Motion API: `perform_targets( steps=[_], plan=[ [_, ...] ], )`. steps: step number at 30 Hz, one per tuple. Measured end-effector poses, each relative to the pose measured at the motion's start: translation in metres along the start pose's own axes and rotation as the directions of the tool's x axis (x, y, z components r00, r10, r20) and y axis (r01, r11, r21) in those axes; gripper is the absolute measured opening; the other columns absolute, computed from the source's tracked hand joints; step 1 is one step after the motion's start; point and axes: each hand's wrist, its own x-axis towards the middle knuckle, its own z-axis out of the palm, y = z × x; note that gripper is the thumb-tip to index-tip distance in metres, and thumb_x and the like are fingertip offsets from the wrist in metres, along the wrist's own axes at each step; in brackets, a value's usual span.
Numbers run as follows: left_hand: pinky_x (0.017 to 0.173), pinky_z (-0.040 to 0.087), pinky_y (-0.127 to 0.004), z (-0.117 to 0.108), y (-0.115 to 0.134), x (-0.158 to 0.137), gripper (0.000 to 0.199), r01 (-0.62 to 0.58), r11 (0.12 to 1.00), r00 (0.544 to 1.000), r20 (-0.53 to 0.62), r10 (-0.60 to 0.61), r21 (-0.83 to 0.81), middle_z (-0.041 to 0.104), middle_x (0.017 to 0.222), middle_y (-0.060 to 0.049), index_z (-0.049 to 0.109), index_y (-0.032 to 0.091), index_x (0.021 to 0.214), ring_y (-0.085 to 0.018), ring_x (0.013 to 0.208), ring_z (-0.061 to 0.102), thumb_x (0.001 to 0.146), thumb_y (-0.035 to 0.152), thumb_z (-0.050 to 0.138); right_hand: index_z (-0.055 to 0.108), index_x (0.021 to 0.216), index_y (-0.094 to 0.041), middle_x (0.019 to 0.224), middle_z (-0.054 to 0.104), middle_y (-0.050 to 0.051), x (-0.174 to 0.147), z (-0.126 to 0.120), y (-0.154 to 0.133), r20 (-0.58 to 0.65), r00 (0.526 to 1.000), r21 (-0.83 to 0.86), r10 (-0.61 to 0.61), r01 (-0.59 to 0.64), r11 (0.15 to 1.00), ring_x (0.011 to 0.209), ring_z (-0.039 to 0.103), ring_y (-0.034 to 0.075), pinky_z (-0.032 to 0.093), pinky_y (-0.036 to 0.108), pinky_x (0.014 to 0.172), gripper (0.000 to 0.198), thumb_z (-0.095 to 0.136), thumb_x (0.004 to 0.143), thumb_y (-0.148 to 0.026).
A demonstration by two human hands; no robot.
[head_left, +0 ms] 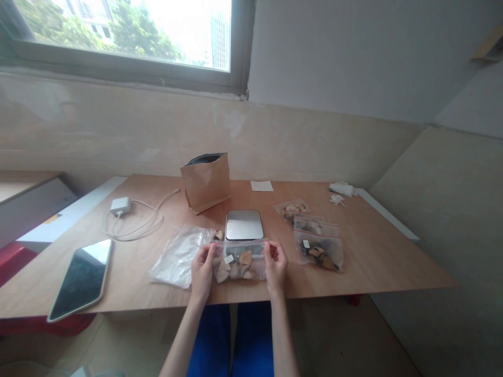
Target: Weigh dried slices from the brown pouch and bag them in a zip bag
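Both hands grip one small clear bag (pixel 239 263) by its upper corners: the left hand (pixel 203 270) pinches the left end and the right hand (pixel 275 266) pinches the right end, so the bag is stretched between them just above the near edge of the bench (pixel 369 251). The bag holds pale and dark dried pieces and a small white label (what the pieces are cannot be told). Just beyond the hands sits a flat square scale (pixel 244 224) with a shiny top, and one loose piece (pixel 218 235) lies beside its left corner. Touching the left hand on its outer side lies a heap of empty clear bags (pixel 179 255). Farther out on that side rest a phone (pixel 83 277), screen up, and a white charger (pixel 120 205) with its looped cable (pixel 145 220). Beyond the scale stands an open brown paper bag (pixel 206 180), and past it, toward the right, a white slip of paper (pixel 261 185). To the right of the right hand lie three filled bags (pixel 314 238) in a row, overlapping one another, with crumpled white scraps (pixel 341 190) well beyond them.
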Motion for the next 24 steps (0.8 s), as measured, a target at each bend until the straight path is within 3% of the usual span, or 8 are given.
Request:
perform_targets(
  steps=[7,11,14,18,24],
  plan=[
    [0.06,0.043,-0.022,0.0001,-0.0055,0.0016,0.032,0.009,1.0,1.0,-0.014,-0.009,0.001,0.063,0.07,-0.002,0.063,0.015,0.075,-0.013,0.064,0.056,0.072,0.047,0.061,0.059,0.077,-0.016,0.07,0.061,0.003,0.0003,-0.0006,0.0013,-0.003,1.0,0.003,-0.019,0.02,1.0,0.064,0.055,0.014,0.044,0.024,0.061,0.03,0.057,0.076,-0.045],
    [0.063,0.044,-0.022,0.0001,-0.0061,0.0012,0.031,-0.007,1.0,1.0,0.022,0.007,-0.006,0.064,0.073,-0.003,0.064,0.015,0.076,-0.014,0.068,0.057,0.074,0.046,0.059,0.057,0.077,-0.016,0.065,0.057,0.0,0.0007,-0.002,0.0049,-0.013,1.0,0.026,0.0,0.001,1.0,0.06,0.053,0.013,0.044,0.025,0.061,0.03,0.055,0.077,-0.046],
    [0.066,0.044,-0.023,0.0007,-0.0037,0.0002,0.03,0.001,0.999,0.998,0.066,0.002,-0.049,0.065,0.076,-0.003,0.065,0.016,0.081,-0.014,0.071,0.057,0.077,0.044,0.057,0.058,0.082,-0.016,0.062,0.056,-0.001,-0.0006,-0.0016,0.0052,0.037,0.999,0.043,0.031,-0.032,0.999,0.061,0.054,0.013,0.044,0.025,0.061,0.031,0.054,0.078,-0.046],
    [0.068,0.044,-0.023,0.0033,0.0006,-0.0014,0.028,-0.005,0.997,0.996,0.089,0.012,-0.075,0.064,0.079,-0.004,0.064,0.016,0.08,-0.014,0.073,0.057,0.074,0.043,0.06,0.06,0.085,-0.015,0.074,0.062,0.002,-0.0028,0.0014,0.0025,0.136,0.99,0.031,0.036,-0.041,0.999,0.067,0.057,0.014,0.046,0.025,0.064,0.032,0.056,0.077,-0.046],
    [0.061,0.042,-0.021,0.0057,0.0019,-0.0008,0.027,0.035,0.99,0.996,0.083,-0.023,-0.136,0.062,0.074,-0.001,0.063,0.016,0.077,-0.012,0.067,0.055,0.068,0.041,0.067,0.063,0.084,-0.014,0.074,0.064,0.004,-0.0013,0.0013,0.0044,0.113,0.993,0.026,0.047,-0.05,0.998,0.067,0.057,0.015,0.046,0.026,0.064,0.035,0.058,0.075,-0.047]
  ],
)
